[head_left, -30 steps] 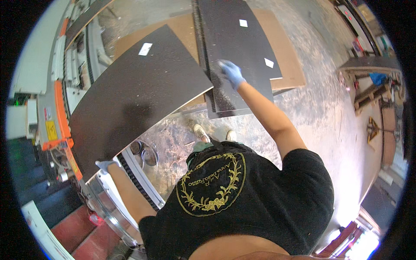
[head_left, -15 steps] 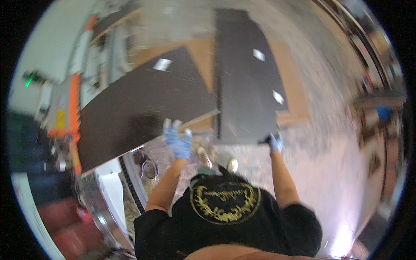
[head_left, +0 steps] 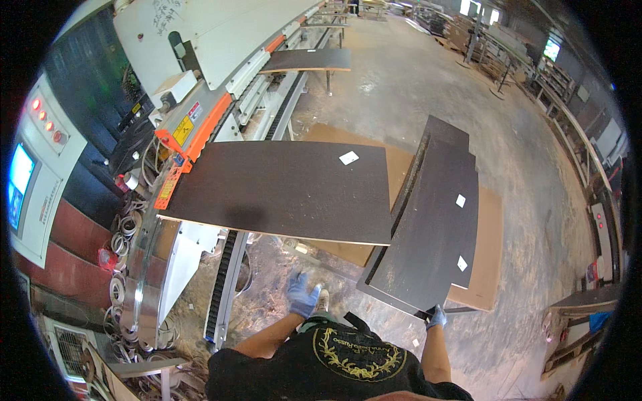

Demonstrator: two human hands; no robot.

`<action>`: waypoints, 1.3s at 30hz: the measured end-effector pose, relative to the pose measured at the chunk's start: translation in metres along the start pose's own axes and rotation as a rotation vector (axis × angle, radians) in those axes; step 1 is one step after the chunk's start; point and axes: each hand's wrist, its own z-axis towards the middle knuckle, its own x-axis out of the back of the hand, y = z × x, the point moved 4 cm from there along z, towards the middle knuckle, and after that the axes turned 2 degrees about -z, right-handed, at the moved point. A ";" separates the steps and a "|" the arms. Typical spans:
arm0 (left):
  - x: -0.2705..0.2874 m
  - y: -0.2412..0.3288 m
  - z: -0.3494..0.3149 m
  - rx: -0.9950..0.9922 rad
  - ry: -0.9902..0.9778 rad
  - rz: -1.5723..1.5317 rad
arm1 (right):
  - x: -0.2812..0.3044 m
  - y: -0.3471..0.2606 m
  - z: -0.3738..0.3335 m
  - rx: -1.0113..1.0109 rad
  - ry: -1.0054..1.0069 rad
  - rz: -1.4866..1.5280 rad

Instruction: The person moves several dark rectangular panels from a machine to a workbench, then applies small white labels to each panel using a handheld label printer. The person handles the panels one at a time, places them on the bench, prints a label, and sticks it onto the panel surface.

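My left hand, in a blue glove, hangs above the floor with its fingers apart and nothing in it. Beyond it lies a dark brown panel with a white label, its left end at the orange guard of a machine. My right hand, also gloved, is closed at the near corner of a stack of dark panels. A small dark thing shows at its fingertips; I cannot make out its kind. Two white labels lie on the top panel of this stack.
The long machine with its orange guard runs away on the left. A control cabinet with a lit screen stands at far left, with rolls of edge strip nearby. Brown board lies under the stack. Another dark panel rests farther along the machine.
My view has lifted and shows more of the hall. The left hand has come away from the left panel's near edge. My right hand remains by the stack's near corner.
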 end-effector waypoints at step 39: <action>0.743 -0.133 0.004 0.131 0.597 1.270 | -0.213 0.210 -0.675 1.923 -1.144 -0.671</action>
